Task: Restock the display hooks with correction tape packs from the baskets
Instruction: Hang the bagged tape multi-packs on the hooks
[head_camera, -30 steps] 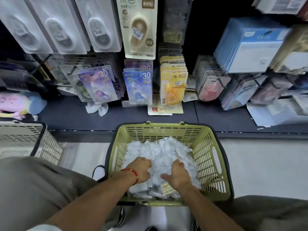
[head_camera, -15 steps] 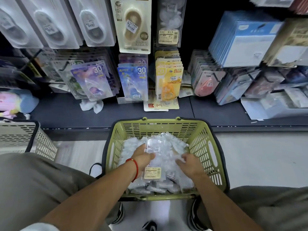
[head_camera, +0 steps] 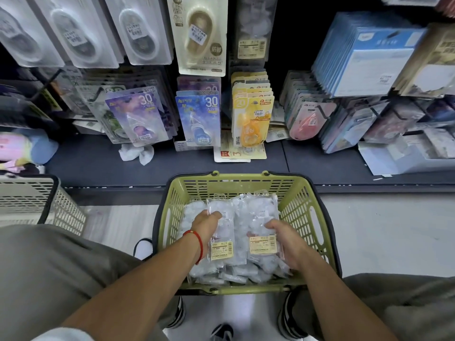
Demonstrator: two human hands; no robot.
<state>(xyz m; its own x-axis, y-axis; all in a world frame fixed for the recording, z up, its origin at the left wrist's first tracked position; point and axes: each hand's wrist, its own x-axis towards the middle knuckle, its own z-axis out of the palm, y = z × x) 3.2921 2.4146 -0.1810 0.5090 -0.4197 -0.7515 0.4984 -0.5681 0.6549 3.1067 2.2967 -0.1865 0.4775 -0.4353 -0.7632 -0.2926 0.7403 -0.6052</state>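
Two packs: I am gripping one pack [head_camera: 221,244] in my left hand [head_camera: 205,225] and another [head_camera: 262,239] in my right hand [head_camera: 285,238], over the basket [head_camera: 302,207]; lifting them level, labels up, should prevent snagging.

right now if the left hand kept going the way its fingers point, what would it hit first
The left hand points forward over the clear packs, holding one. Going straight on, it would most likely meet the green basket's far wall first, then the shelf edge beyond; depth is hard to judge from above.
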